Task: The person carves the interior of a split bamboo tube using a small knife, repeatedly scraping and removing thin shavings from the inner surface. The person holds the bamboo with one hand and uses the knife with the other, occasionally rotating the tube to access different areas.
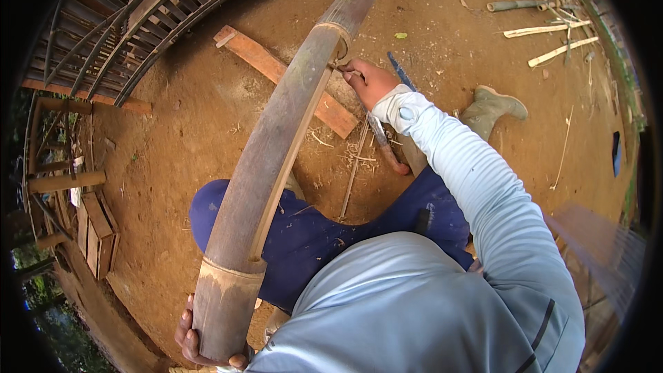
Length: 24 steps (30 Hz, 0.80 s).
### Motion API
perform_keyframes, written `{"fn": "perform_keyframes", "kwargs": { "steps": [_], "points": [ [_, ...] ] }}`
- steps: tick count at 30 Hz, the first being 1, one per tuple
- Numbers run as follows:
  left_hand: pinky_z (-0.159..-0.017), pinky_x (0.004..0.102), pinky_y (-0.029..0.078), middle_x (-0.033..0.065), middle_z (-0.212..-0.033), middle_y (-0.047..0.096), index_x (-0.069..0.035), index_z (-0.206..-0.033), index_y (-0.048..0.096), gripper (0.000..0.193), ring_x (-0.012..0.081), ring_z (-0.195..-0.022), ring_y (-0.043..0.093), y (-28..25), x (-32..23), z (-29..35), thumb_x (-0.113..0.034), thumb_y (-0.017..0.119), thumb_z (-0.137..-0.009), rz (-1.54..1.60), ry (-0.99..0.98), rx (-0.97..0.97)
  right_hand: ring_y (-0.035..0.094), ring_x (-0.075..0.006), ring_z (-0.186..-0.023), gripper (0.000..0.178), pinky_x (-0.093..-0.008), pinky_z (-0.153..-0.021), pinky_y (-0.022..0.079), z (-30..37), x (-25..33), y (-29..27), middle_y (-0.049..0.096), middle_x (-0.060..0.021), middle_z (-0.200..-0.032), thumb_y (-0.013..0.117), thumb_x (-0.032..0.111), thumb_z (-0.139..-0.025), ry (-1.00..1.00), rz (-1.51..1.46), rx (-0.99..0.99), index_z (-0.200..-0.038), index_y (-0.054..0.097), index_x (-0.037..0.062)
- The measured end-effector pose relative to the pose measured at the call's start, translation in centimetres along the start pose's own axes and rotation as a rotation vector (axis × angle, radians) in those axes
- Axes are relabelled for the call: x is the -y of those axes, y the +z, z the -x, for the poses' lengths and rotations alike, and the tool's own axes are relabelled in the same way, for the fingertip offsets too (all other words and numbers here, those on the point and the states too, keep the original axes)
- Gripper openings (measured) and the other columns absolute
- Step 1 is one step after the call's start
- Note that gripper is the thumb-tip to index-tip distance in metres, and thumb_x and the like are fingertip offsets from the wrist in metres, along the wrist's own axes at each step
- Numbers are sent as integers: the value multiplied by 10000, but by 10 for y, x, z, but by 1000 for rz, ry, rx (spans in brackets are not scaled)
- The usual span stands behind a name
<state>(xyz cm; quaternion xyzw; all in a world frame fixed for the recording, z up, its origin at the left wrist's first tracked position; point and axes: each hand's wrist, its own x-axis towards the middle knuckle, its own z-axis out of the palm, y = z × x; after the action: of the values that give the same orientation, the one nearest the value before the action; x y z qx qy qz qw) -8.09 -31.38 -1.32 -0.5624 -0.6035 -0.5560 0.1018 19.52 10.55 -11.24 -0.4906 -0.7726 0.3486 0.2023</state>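
A thick grey-brown bamboo pole (276, 117) slants up across my lap, from the lower left to the far top. Along its right side runs a long cut-out opening with pale edges, between two node rings. My left hand (190, 338) wraps around the near end from below, fingers closed against it. At the far end of the opening, my right hand (369, 81) is closed in a pinch beside the upper node. Something small and dark sits at its fingertips, too small to name. Below that wrist lies a tool with a brown handle (392, 155), its upper part partly hidden.
A reddish wooden plank (276, 72) lies on the dirt ground under the pole. A blue blade-like strip (400, 70) shows behind my right wrist. Bamboo pieces (514, 5) and pale split strips (563, 50) lie far right. A slatted bamboo structure (152, 21) stands far left.
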Motion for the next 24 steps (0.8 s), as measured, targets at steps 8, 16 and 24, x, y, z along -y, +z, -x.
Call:
{"fn": "perform_keyframes", "kwargs": {
  "steps": [8,16,24],
  "points": [
    [-998,651,469,272,-1314,467,-55,-1364,426,872,498,-1179,554,-6,3,2,-750,536,-849,47,-17,39,651,-385,-1009,286,-440,-872,495,-5,7,-14,685,-202,-1054,517,300,-1019,88,97,72,-1198,595,90],
    [-1011,648,459,262,-1340,450,-71,-1372,413,851,484,-1191,550,-6,-5,4,-740,529,-860,43,-43,26,655,-362,-1009,287,-417,-869,490,-5,7,-7,683,-201,-1063,534,293,-1011,-19,37,79,-1177,620,75],
    [-996,647,470,272,-1316,471,-44,-1368,411,850,489,-1178,557,-3,7,4,-725,517,-870,61,14,25,658,-367,-966,276,-418,-845,493,-5,6,-12,685,-205,-1009,532,282,-1008,36,77,50,-1155,612,63]
  ]
}}
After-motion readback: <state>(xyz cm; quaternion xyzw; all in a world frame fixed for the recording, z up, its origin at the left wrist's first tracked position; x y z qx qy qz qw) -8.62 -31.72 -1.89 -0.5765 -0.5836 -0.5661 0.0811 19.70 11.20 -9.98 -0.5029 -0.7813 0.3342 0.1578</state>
